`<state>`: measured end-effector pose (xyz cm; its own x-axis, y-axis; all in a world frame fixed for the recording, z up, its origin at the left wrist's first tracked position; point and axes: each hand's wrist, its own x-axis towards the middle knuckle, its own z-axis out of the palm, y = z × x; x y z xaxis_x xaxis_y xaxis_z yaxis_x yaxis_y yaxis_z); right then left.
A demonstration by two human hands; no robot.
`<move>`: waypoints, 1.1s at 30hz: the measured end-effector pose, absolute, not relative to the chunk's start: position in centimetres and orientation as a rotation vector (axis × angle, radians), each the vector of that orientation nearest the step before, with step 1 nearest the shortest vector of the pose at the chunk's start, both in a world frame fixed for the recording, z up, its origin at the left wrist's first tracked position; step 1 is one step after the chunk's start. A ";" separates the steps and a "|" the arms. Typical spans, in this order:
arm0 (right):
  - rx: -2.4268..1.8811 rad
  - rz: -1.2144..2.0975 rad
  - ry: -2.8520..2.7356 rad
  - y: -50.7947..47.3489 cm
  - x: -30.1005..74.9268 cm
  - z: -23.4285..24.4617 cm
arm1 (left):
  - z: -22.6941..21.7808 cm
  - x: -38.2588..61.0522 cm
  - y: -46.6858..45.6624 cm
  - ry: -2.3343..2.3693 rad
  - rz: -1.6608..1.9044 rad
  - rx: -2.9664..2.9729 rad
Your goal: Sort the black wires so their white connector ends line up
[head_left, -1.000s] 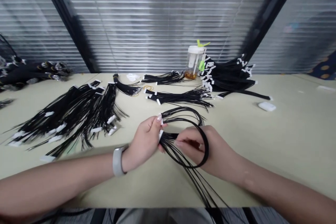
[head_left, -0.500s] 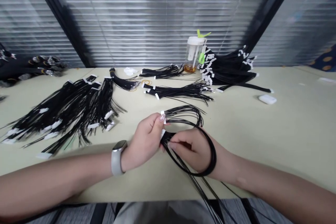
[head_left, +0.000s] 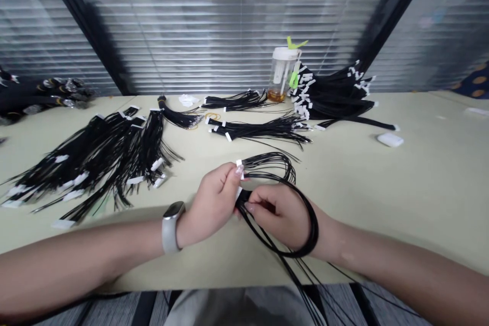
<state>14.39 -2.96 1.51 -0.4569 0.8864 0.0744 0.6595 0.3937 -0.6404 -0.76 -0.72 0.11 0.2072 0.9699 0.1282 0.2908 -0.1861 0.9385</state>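
Note:
My left hand (head_left: 212, 204), with a pale band on its wrist, pinches the white-tagged end of a bundle of thin black wires (head_left: 269, 165). The wires curve away over the table, loop round my right wrist and trail off the near table edge. My right hand (head_left: 280, 214) is closed on the same wires just beside the left fingertips, its fingers curled over the strands. Both hands hover low over the beige table (head_left: 382, 188).
Large piles of black tagged wires (head_left: 99, 155) lie at the left. Smaller bundles (head_left: 260, 132) lie ahead, another heap (head_left: 332, 102) at the back right beside a clear bottle with a white lid (head_left: 282, 74). A small white case (head_left: 389, 139) sits right.
The wire loop has slid from my right hand's knuckles down to the wrist. Both hands stay together on the bundle; the view has tilted slightly.

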 end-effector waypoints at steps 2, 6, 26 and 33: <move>-1.336 0.774 -2.269 -2.9 14.5 1.7 | 0.3 -0.7 -0.7 1.205 0.993 1.624; -1.395 0.696 -2.413 -2.8 15.8 3.1 | 0.6 -0.5 -0.4 1.198 0.953 1.537; -0.864 0.293 -1.403 0.3 20.7 6.3 | -0.1 -0.5 0.4 1.187 0.973 1.398; -1.240 0.579 -1.915 -0.7 18.5 4.8 | 0.1 -0.5 0.2 1.123 0.969 1.410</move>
